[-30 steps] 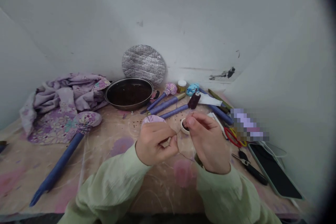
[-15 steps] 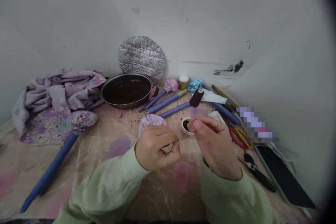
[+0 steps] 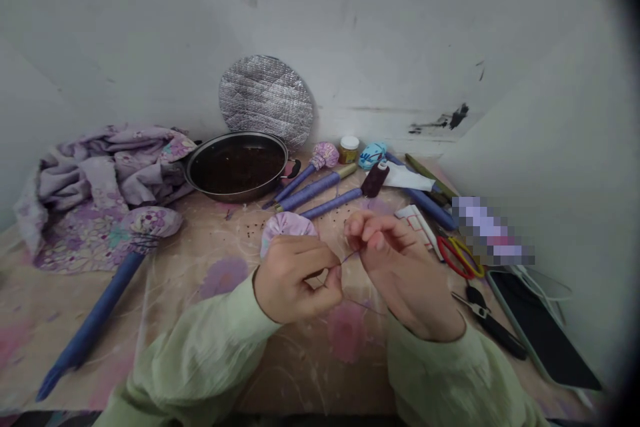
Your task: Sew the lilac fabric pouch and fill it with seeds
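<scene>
Thread (image 3: 351, 256) looks light and limp, best pinched near an end; left hand (image 3: 299, 279) has fingers pinched on it, right hand (image 3: 406, 273) curled, grip unclear.

Backed by a pale grey wall (image 3: 320, 7), smeared with black marks (image 3: 457, 117) low on the right and meeting another wall (image 3: 555, 113) there. Fronted by a counter (image 3: 300, 380) under a beige cover (image 3: 225, 277) blotched pink and purple. Lit softly; dark below the near edge, possibly floor (image 3: 310, 419).
</scene>
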### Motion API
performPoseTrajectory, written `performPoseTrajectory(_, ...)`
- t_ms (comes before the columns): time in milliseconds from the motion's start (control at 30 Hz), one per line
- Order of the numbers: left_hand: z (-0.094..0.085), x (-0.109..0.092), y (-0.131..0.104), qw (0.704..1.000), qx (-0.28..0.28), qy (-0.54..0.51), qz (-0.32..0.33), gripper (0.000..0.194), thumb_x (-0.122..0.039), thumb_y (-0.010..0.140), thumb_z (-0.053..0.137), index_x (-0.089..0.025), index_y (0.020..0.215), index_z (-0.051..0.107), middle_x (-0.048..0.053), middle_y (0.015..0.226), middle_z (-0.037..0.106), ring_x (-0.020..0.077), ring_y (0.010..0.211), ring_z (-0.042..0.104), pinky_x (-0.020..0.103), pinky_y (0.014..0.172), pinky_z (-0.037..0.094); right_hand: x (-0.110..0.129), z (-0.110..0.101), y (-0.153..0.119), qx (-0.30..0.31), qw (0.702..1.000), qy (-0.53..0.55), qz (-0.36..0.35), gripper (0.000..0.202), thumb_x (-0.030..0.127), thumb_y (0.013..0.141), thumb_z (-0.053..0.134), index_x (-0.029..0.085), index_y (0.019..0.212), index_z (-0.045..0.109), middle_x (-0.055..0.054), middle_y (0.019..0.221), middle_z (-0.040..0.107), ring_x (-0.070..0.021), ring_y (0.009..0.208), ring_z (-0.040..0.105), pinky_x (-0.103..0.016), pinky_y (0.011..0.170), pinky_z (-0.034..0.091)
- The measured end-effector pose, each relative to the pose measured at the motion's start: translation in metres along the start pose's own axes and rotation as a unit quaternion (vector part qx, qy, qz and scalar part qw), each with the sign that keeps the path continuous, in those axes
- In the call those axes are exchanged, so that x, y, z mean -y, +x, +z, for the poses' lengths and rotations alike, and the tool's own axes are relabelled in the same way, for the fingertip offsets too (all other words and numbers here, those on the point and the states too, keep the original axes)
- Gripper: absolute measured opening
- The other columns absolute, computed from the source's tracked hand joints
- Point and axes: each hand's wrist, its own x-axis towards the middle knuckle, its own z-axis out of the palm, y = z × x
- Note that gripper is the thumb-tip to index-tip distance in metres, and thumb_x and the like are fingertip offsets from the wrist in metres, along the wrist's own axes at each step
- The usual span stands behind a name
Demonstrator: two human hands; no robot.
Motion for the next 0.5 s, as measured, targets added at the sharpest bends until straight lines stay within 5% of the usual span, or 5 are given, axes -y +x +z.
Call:
performPoseTrajectory(233,-0.009,0.002,0.002,0.999,0.002,-0.022,-0.035,0.017,-0.009,0.074,0.049,-0.015,0.06,0.054,-0.006,0.046,0.035,0.0059,0.044,0.03,0.021,0.045,0.024,-0.002,-0.011,-0.002,0.037,0.998,-0.046,-0.009,0.004,0.032,0.078,0.069,0.028,0.077,0.068,0.006,0.064,0.064,-0.0072,0.064,0.058,-0.021,0.064,0.047)
performPoseTrajectory(500,-0.028,0.001,0.008,0.998,0.007,0.002,-0.058,0.016,-0.012,0.076,0.049,-0.015,0.061,0.051,-0.004,0.051,0.043,0.0061,0.049,0.037,0.02,0.049,0.031,0.006,-0.007,0.001,0.01,0.979,-0.202,0.015,0.014,0.023,0.064,0.078,0.021,0.076,0.071,0.001,0.058,0.067,-0.0107,0.053,0.062,-0.019,0.049,0.049)
